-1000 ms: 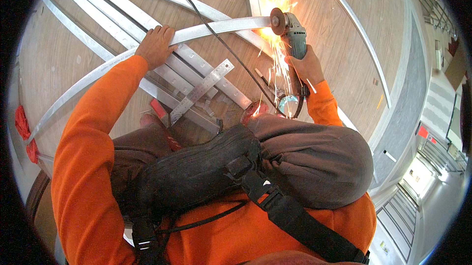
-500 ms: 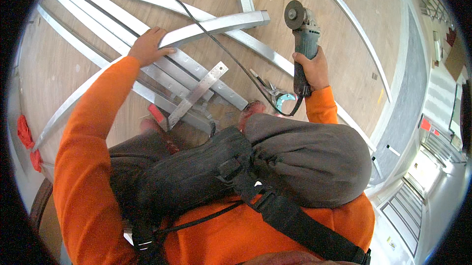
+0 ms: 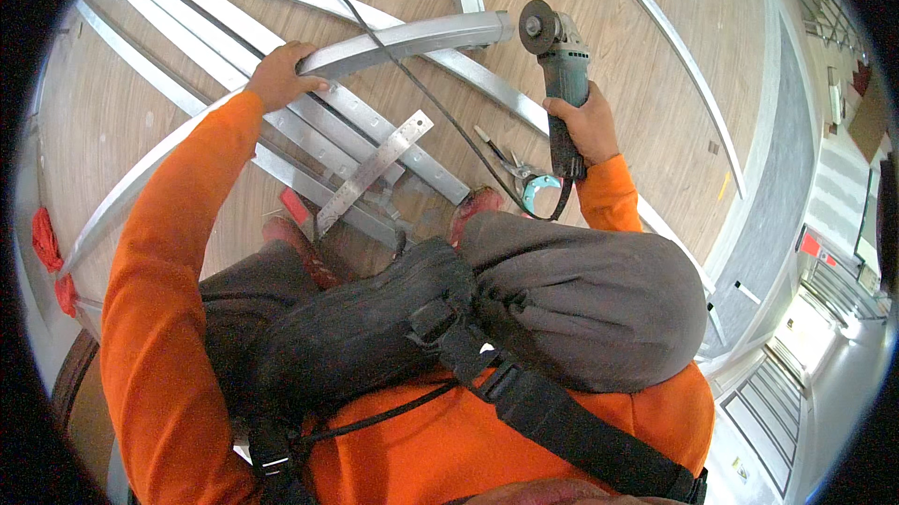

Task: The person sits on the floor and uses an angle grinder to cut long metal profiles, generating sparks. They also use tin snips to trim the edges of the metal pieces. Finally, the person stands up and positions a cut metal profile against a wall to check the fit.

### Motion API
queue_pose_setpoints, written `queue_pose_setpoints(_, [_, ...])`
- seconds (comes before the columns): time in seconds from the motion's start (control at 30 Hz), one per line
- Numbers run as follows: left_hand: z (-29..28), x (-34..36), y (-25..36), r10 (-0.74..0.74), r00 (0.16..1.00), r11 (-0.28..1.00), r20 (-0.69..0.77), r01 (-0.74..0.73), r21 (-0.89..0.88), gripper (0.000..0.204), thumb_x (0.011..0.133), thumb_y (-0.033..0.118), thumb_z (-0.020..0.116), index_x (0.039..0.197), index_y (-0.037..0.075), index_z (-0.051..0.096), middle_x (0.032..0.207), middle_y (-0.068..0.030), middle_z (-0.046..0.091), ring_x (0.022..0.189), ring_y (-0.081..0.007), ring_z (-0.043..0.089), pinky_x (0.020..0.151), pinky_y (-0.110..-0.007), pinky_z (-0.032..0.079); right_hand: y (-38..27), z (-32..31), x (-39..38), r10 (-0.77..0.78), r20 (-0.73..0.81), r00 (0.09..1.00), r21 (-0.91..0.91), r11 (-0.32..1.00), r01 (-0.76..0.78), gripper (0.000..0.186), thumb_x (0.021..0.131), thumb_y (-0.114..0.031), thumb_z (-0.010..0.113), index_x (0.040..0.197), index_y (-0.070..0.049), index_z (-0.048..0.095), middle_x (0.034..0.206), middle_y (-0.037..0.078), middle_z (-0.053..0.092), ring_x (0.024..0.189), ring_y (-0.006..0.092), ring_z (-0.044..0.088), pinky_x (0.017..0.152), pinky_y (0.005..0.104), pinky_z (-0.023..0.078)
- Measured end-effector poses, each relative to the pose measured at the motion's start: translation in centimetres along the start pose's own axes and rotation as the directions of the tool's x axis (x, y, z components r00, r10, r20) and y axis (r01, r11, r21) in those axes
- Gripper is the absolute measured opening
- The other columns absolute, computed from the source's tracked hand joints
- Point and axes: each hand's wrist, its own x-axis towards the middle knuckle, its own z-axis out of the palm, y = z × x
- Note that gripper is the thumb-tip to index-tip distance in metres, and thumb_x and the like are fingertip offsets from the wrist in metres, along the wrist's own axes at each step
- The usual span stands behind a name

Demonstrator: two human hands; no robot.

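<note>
My right hand [image 3: 585, 121] is wrapped round the body of a dark green angle grinder [image 3: 566, 79], held upright with its cutting disc [image 3: 537, 25] at the top. The disc is beside the far end of a silver metal channel [image 3: 412, 44], and I cannot tell whether they touch. My left hand [image 3: 278, 77] grips that channel farther back, thumb on the near side. Under it lie several long metal strips [image 3: 361, 126]. A try square [image 3: 375, 172] with a red handle rests across the strips, close to my feet.
A black power cord [image 3: 412, 79] runs over the channel and strips. Snips with turquoise handles [image 3: 538, 188] lie on the wood-look floor [image 3: 646, 55] below the grinder. More metal strips [image 3: 688, 69] lie at right and far back. A red cloth [image 3: 47, 247] is at far left.
The grinder has moved slightly left, bringing its disc close to the channel's end. The channel in my left hand has turned a little, showing more of its side.
</note>
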Motion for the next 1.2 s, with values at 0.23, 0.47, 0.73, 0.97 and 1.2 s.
queue_pose_setpoints(0.23, [-3.7,0.9,-1.0,-0.153,0.865,0.958,0.478,0.248,-0.142,0.053,0.078,0.032,0.080,0.121,0.003,0.068,0.116,-0.0174,0.070,0.111,-0.0309,0.064,0.099,-0.037,0.047,0.5,-1.4,0.7,-0.038,0.037,0.999,-0.075,0.996,0.040,0.063,0.069,-0.035,0.080,0.114,0.005,0.059,0.097,0.023,0.069,0.090,0.0340,0.068,0.080,0.0406,0.053])
queue_pose_setpoints(0.47, [-6.4,-3.4,-5.1,-0.157,0.938,0.982,0.309,0.182,-0.055,0.042,0.081,0.024,0.076,0.115,0.002,0.066,0.112,-0.0167,0.069,0.103,-0.0297,0.066,0.095,-0.040,0.049,-1.8,-1.6,1.6,-0.137,0.137,0.981,-0.200,0.966,0.163,0.066,0.068,-0.035,0.080,0.117,0.004,0.058,0.100,0.023,0.069,0.092,0.0343,0.068,0.083,0.0403,0.053])
queue_pose_setpoints(0.73, [-2.7,-7.3,-3.0,-0.083,0.992,0.947,-0.091,0.107,0.303,0.054,0.082,0.013,0.074,0.132,0.010,0.053,0.128,-0.0111,0.060,0.119,-0.0336,0.057,0.102,-0.044,0.047,-2.3,-0.4,4.0,-0.241,0.311,0.919,-0.118,0.950,0.289,0.057,0.071,-0.029,0.078,0.113,0.003,0.058,0.092,0.015,0.064,0.083,0.0238,0.063,0.079,0.0356,0.051])
queue_pose_setpoints(0.97, [-0.8,-7.7,-2.3,-0.063,0.971,0.919,-0.231,0.147,0.366,0.043,0.082,0.006,0.067,0.122,0.013,0.054,0.118,-0.0110,0.058,0.116,-0.0348,0.057,0.096,-0.045,0.051,-3.1,-0.6,6.3,-0.185,0.367,0.912,-0.314,0.898,0.309,0.069,0.066,-0.036,0.080,0.123,-0.003,0.057,0.107,0.023,0.068,0.100,0.0371,0.068,0.089,0.0419,0.051])
queue_pose_setpoints(1.2, [-1.3,-7.3,-1.6,-0.119,0.977,0.924,-0.179,0.175,0.340,0.048,0.080,0.002,0.068,0.125,0.011,0.056,0.119,-0.0087,0.059,0.112,-0.0313,0.058,0.095,-0.042,0.052,-3.0,-0.4,7.5,-0.256,0.384,0.887,-0.298,0.875,0.382,0.074,0.068,-0.037,0.079,0.128,-0.003,0.054,0.109,0.025,0.068,0.103,0.0386,0.067,0.091,0.0424,0.051])
